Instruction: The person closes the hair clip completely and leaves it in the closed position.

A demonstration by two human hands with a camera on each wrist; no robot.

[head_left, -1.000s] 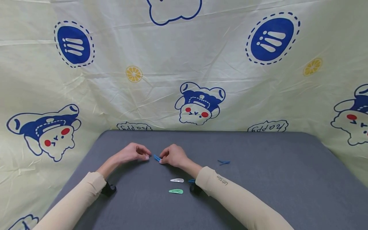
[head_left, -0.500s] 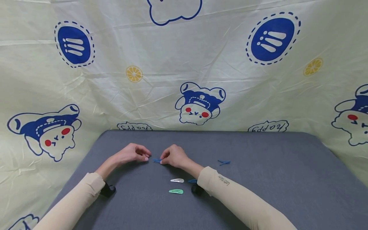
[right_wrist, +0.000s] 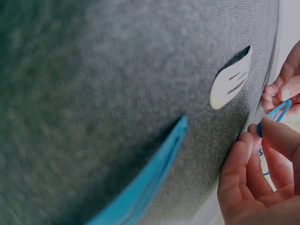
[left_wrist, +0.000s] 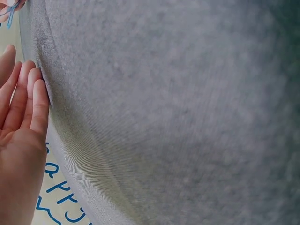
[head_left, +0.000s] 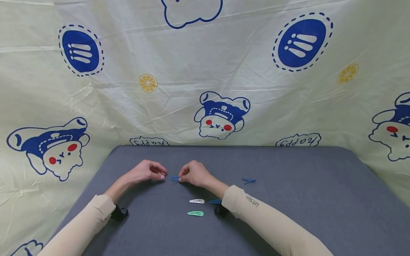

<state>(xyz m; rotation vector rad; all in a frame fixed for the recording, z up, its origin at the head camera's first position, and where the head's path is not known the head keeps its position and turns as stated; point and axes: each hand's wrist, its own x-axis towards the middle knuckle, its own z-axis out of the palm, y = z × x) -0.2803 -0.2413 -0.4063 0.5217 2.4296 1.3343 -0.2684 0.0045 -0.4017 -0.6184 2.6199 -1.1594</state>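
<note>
My right hand (head_left: 194, 173) pinches a blue snap hair clip (head_left: 174, 178) between thumb and index finger, above the grey table. Its narrow tip points toward my left hand (head_left: 148, 171). In the head view the clip's two parts look spread apart. In the right wrist view the held clip (right_wrist: 282, 110) sticks out past the thumb. My left hand holds nothing; a small gap separates it from the clip. The left wrist view shows the left hand's fingers (left_wrist: 40, 105) nearly straight. A white clip (head_left: 196, 201) and a green clip (head_left: 195, 213) lie nearer me.
Another blue clip (head_left: 215, 201) lies by the right sleeve (head_left: 235, 199), partly covered. Farther right on the grey table (head_left: 298, 199) rests a blue clip (head_left: 249, 181) with its parts spread. A patterned curtain (head_left: 179, 117) hangs behind the table's far edge.
The blue clip has turned in my right hand from slanting to nearly level, and its parts now show spread. Both hands stay almost in place.
</note>
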